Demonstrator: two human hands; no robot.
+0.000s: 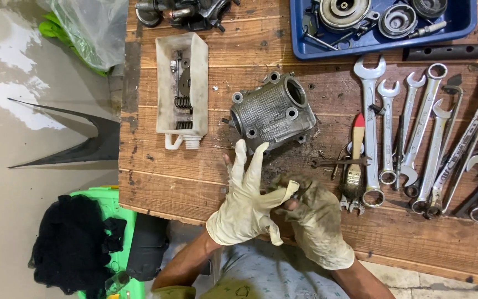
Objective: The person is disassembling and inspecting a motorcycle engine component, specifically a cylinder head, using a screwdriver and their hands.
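Near the wooden table's [156,188] front edge, two gloved hands meet.

Left hand [244,207] spreads its fingers wide inside a pale glove; right hand [311,221], in a dirtier glove, pinches that glove's finger. Just beyond the left fingertips lies a grey ribbed metal housing [272,113] with round bores; bare planks lie left, wrenches [416,133] crowd the right.

Worn wooden bench [195,182] — grey engine casting [272,113], white tray [164,83], blue bin [305,47], spanner row [416,133], paintbrush [355,160]

clear plastic bag [92,30] at the bench's top-left corner.
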